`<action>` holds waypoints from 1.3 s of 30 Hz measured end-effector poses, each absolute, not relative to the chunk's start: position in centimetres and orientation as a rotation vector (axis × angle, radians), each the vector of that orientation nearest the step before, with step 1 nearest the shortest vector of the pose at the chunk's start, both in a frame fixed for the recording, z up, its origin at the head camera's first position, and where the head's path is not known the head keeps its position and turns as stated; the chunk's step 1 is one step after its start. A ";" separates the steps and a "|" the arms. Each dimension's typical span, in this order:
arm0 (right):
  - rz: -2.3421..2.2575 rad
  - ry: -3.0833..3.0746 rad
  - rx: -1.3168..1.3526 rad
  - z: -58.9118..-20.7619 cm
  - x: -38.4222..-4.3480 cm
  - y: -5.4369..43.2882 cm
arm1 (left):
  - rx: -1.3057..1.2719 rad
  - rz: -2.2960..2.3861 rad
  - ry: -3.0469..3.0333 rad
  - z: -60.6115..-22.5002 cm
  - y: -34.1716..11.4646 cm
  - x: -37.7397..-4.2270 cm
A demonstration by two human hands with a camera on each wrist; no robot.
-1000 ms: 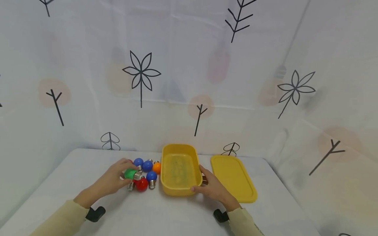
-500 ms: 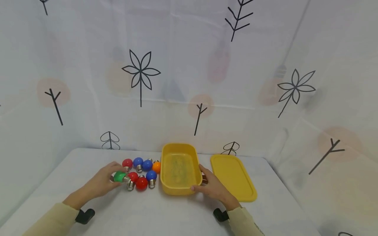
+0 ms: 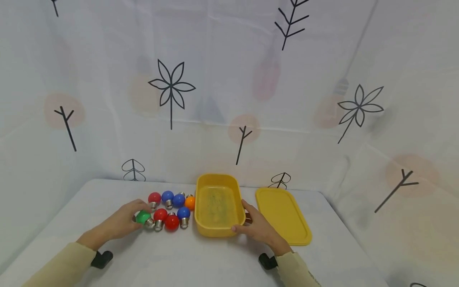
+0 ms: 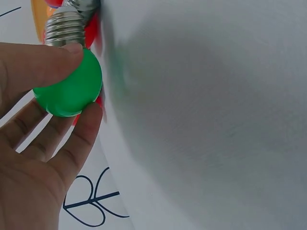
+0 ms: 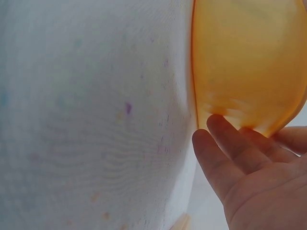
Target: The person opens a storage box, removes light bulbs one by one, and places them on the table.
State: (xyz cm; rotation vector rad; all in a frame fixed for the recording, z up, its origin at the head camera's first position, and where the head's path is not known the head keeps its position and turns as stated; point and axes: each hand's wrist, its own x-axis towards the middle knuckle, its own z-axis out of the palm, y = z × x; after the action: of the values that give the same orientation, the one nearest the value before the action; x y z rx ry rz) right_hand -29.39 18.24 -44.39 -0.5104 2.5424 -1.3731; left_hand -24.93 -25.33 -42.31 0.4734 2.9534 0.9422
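Note:
In the head view my left hand (image 3: 125, 219) pinches a green light bulb (image 3: 143, 217) at the left end of a group of bulbs. The left wrist view shows the thumb across the green globe near its metal screw base, with fingertips against the far side. Right beside it lie a red bulb (image 3: 160, 215) and another red bulb (image 3: 171, 223). My right hand (image 3: 261, 229) holds the near right corner of a bare yellow plastic container (image 3: 201, 229), thumb at the front rim and fingers along the side wall (image 5: 249, 57).
Further back lie another red bulb (image 3: 154, 197), several blue bulbs (image 3: 167, 196) and an orange bulb (image 3: 190, 203) close to the container's left wall. A flat yellow lid (image 3: 283, 217) lies right of the container. Behind the white table (image 3: 186, 263) hangs a patterned cloth (image 3: 215, 151).
My left hand has moved left and down with the green bulb, from above the other bulbs to their left end, uncovering the red ones. The right hand and container have stayed put.

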 end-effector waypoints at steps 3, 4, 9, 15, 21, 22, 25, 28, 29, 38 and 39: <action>-1.372 2.537 -0.507 -44.4 -29.3 18.3 | 0.440 0.915 2.937 -42.6 -25.3 -25.0; -1.372 2.534 -0.505 -44.3 -29.3 18.2 | 0.429 0.907 2.934 -42.7 -25.3 -25.1; -1.374 2.529 -0.513 -44.3 -29.3 18.3 | 0.388 0.938 2.935 -42.8 -25.2 -25.0; -1.369 2.535 -0.522 -44.3 -29.4 18.3 | 0.407 1.020 2.943 -42.8 -25.3 -24.9; -1.363 2.541 -0.507 -44.3 -29.3 18.3 | 0.376 1.054 2.930 -42.9 -25.4 -25.1; -1.364 2.541 -0.504 -44.3 -29.3 18.3 | 0.372 1.055 2.931 -42.9 -25.4 -25.1; -1.370 2.537 -0.508 -44.2 -29.3 18.2 | 0.373 1.059 2.937 -42.8 -25.5 -25.0; -1.364 2.539 -0.509 -44.2 -29.3 18.2 | 0.374 1.048 2.952 -42.6 -25.6 -24.9; -1.362 2.540 -0.511 -44.2 -29.2 18.1 | 0.369 1.049 2.955 -42.6 -25.6 -24.8; -1.371 2.542 -0.516 -44.0 -29.2 18.3 | 0.314 0.990 2.993 -42.5 -25.5 -24.3; -1.374 2.544 -0.511 -44.0 -29.2 18.4 | 0.310 0.981 2.999 -42.5 -25.4 -24.3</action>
State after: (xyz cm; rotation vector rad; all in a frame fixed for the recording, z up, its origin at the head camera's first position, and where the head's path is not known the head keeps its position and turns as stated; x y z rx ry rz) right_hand -29.19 18.36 -44.01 -0.5111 2.5439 -1.3736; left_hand -24.26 -25.41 -42.46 0.3104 2.9995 0.9813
